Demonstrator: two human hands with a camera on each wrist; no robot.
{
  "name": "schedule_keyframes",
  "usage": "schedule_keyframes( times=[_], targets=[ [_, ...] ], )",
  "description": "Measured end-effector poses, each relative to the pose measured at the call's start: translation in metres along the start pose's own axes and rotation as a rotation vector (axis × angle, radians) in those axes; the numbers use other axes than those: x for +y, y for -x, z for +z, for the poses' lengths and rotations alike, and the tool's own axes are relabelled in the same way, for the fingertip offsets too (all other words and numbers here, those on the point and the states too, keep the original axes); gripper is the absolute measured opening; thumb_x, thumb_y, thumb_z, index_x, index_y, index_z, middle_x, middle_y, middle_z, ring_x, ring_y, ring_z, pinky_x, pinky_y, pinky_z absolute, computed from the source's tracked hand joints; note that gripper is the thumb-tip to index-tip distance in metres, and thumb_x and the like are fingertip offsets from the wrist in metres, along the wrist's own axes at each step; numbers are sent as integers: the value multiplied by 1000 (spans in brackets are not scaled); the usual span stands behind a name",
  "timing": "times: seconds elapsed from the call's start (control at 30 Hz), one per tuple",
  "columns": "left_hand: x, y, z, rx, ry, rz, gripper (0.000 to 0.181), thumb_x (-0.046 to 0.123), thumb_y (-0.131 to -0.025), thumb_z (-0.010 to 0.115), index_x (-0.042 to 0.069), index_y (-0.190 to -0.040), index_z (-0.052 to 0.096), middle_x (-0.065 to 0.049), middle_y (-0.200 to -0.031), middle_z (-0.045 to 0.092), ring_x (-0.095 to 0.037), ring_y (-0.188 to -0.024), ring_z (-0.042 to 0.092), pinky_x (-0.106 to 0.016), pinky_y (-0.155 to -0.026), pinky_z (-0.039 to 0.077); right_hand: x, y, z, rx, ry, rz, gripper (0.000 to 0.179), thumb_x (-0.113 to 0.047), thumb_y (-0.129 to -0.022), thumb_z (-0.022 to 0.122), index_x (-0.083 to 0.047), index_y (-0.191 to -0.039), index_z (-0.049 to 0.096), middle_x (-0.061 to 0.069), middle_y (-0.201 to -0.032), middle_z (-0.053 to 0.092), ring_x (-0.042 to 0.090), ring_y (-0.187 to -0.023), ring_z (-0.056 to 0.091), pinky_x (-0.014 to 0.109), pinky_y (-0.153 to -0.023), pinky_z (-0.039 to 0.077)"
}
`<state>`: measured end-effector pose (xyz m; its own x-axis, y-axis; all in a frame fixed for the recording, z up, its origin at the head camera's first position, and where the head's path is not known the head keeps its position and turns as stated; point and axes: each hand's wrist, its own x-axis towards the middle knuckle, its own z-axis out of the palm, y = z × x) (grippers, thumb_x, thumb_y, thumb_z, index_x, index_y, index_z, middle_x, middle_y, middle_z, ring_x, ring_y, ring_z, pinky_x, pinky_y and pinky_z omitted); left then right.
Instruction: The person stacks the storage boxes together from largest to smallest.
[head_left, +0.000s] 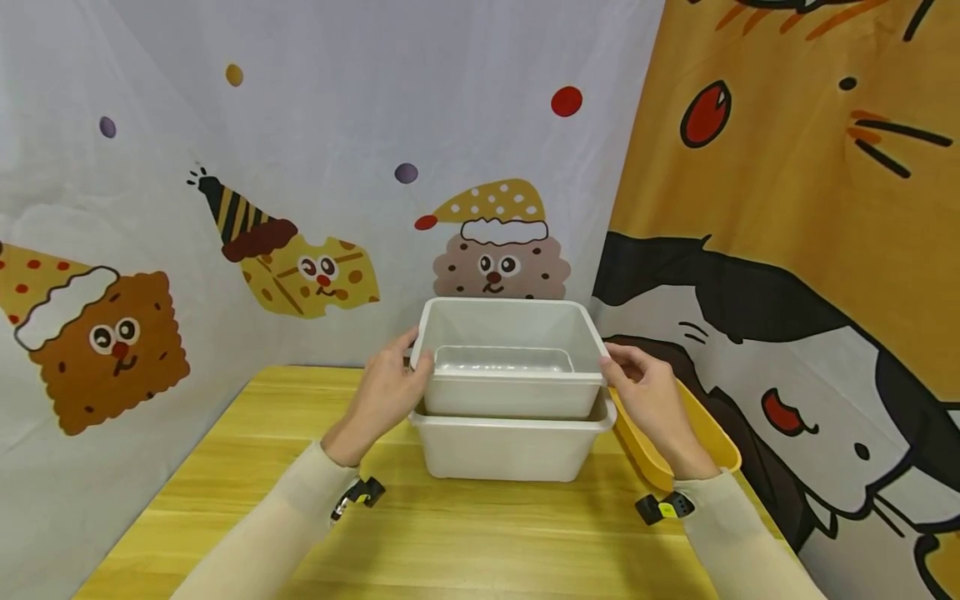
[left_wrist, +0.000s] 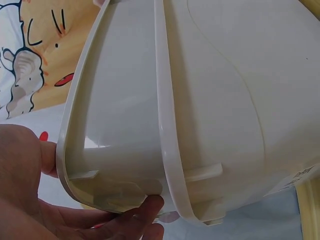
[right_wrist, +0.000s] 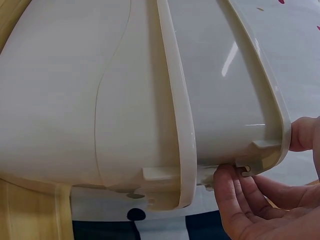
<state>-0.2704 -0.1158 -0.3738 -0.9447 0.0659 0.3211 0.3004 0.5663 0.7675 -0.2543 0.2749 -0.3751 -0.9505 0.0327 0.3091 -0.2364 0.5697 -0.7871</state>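
Two pale grey plastic bins stand one inside the other in the middle of the table. The upper bin (head_left: 516,398) sits partly down in the lower bin (head_left: 510,452), its rim well above the lower one's. My left hand (head_left: 388,387) grips the upper bin's left rim, thumb on top and fingers curled beneath, as the left wrist view also shows. At the opposite end my right hand (head_left: 651,398) holds the right rim the same way. In the right wrist view its fingers (right_wrist: 230,195) reach under the lip, beside the lower bin's rim (right_wrist: 180,110).
A yellow tray (head_left: 712,425) lies to the right of the bins, partly behind my right hand and forearm. The wooden table (head_left: 480,533) ends at a cloth backdrop (head_left: 322,108) with cartoon prints, which also runs along the right side.
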Motion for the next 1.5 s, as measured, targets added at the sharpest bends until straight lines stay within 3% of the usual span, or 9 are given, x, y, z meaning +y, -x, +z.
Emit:
schedule_keyframes(
  times=[0.13,0.87,1.1,1.27,1.5],
  targets=[
    [-1,2,1,-1,-7,4,69,32,-119,58,-5,-176,44,-32,-169,59,-46,-140,72,-64,-113,65,1,2,2,5,7,2,57,-48,-120,64,-9,-161,69,20,-149,78,31,-124,74,6,-92,53],
    [-5,7,5,21,-19,31,67,25,-117,61,-5,-174,46,-31,-159,66,-45,-135,73,-62,-110,64,8,8,6,-2,-19,4,56,-45,-120,66,-10,-164,66,20,-161,71,38,-138,73,5,-95,52],
    [-8,9,4,12,-12,32,67,25,-117,61,-5,-175,46,-31,-159,66,-46,-137,72,-63,-111,64,7,9,7,0,-22,-12,55,-43,-120,67,-9,-162,67,20,-157,73,36,-132,75,8,-93,55],
    [-10,11,4,3,-24,27,66,26,-117,60,-8,-172,48,-32,-152,69,-44,-130,73,-61,-107,65,7,10,7,-2,7,-14,53,-44,-120,66,-8,-159,70,20,-150,77,28,-119,75,12,-90,57],
    [-13,14,6,0,-28,18,65,27,-118,60,-10,-171,49,-32,-150,71,-41,-124,75,-59,-104,66,12,13,12,-7,16,1,54,-42,-120,66,-4,-158,69,23,-147,76,37,-126,76,9,-91,55]
  ],
)
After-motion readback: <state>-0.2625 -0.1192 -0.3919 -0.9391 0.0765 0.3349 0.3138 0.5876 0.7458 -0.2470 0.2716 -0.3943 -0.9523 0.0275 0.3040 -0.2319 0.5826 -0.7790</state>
